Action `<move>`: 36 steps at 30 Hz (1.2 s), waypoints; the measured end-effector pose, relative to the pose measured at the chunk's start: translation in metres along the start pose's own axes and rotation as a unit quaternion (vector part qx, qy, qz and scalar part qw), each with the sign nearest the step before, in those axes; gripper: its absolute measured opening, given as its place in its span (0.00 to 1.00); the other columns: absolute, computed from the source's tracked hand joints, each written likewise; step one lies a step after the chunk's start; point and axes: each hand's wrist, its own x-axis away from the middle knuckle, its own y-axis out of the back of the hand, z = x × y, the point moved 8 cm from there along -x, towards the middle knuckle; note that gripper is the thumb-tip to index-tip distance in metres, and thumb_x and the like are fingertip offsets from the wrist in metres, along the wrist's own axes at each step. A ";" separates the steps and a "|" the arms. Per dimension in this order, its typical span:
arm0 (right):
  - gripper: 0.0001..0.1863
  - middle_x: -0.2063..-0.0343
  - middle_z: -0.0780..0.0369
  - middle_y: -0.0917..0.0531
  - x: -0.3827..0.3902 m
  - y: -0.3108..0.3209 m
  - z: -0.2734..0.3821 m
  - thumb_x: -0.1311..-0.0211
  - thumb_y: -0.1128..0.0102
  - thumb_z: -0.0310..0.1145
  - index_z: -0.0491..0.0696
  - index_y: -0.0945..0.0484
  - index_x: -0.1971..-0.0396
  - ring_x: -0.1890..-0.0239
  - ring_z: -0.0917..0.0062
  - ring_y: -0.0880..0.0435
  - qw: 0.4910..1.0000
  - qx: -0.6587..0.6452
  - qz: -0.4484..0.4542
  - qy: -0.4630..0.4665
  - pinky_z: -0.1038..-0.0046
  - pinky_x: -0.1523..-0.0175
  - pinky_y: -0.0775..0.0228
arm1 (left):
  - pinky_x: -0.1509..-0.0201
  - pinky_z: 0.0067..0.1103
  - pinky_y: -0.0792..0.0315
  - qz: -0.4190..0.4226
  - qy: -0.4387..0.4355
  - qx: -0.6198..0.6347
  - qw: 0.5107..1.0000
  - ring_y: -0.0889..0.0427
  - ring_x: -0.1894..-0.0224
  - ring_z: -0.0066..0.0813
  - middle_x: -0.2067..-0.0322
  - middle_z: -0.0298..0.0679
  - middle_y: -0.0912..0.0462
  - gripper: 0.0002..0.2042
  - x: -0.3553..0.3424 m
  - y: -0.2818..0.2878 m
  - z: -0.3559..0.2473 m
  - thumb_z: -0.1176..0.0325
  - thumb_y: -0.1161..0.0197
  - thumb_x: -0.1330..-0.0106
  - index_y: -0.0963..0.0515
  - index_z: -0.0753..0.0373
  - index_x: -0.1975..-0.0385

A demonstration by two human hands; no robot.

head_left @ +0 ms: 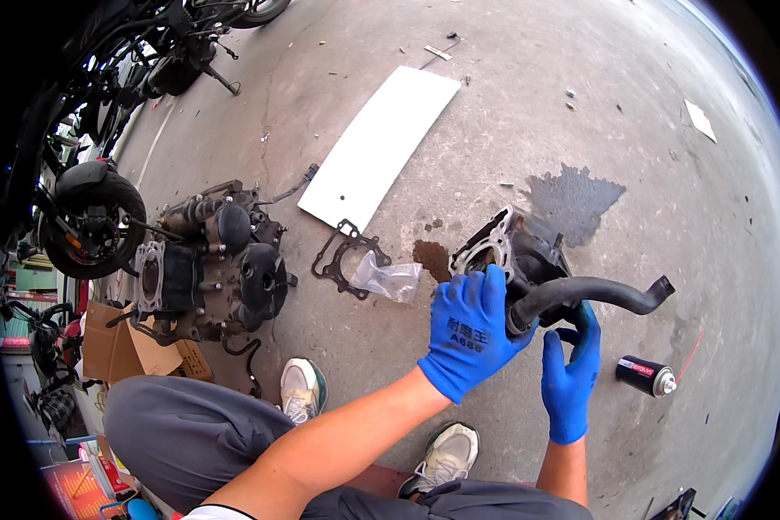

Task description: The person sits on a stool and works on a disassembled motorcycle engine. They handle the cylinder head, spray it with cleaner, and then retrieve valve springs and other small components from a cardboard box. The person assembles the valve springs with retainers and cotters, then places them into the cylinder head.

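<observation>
- The left hand (472,329) wears a blue glove and grips the near end of a dark metal engine part (539,250).
- The right hand (572,377) has a blue glove too. Its fingers bend up next to a black hose (594,294), and I cannot tell if they hold anything.
- The engine part is in front of the person, to the right of a thin, dark gasket (339,262). The fat hose sticks out of it and bends to the right.
- A clear plastic bag (390,279) lies partly on the gasket.
- A big engine (221,264) sits on the grey floor (494,130) at the left.
- A long white board (381,147) lies past the gasket.
- A dark spray can (640,374) lies on its side, right of the right hand.
</observation>
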 end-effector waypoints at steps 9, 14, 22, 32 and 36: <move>0.36 0.43 0.51 0.27 -0.008 -0.011 0.006 0.43 0.41 0.22 0.41 0.40 0.32 0.45 0.66 0.24 1.000 0.000 0.015 0.017 0.67 0.46 0.29 | 0.55 0.38 0.33 -0.006 0.016 -0.013 1.000 0.26 0.60 0.45 0.62 0.46 0.26 0.38 -0.005 0.005 0.010 0.50 0.26 0.51 0.35 0.66 0.47; 0.37 0.44 0.51 0.26 0.000 -0.019 -0.029 0.41 0.40 0.25 0.44 0.41 0.31 0.44 0.67 0.24 0.996 -0.051 -0.003 -0.076 0.67 0.46 0.28 | 0.57 0.37 0.31 -0.007 0.028 -0.024 0.999 0.24 0.62 0.45 0.65 0.47 0.25 0.33 -0.024 0.010 0.022 0.51 0.27 0.50 0.33 0.66 0.51; 0.32 0.43 0.53 0.26 0.042 -0.028 -0.065 0.37 0.42 0.26 0.42 0.39 0.33 0.45 0.71 0.23 0.987 -0.065 0.018 -0.147 0.70 0.45 0.26 | 0.62 0.26 0.23 0.076 0.246 0.292 0.921 0.16 0.67 0.31 0.69 0.40 0.17 0.21 -0.071 0.018 0.103 0.55 0.30 0.42 0.24 0.68 0.62; 0.31 0.41 0.53 0.28 0.047 -0.062 -0.039 0.26 0.53 0.41 0.41 0.43 0.30 0.42 0.69 0.25 0.873 -0.402 0.111 -0.253 0.67 0.41 0.30 | 0.48 0.33 0.20 0.060 0.420 0.743 0.518 0.16 0.52 0.40 0.50 0.48 0.19 0.21 0.023 -0.020 0.152 0.58 0.50 0.27 0.28 0.65 0.43; 0.29 0.39 0.53 0.29 0.062 -0.077 -0.029 0.25 0.55 0.40 0.40 0.42 0.31 0.39 0.71 0.29 0.878 -0.334 0.170 -0.298 0.69 0.36 0.36 | 0.47 0.31 0.21 0.062 0.431 0.716 0.546 0.16 0.52 0.38 0.51 0.47 0.18 0.19 0.048 -0.011 0.162 0.60 0.50 0.27 0.26 0.65 0.45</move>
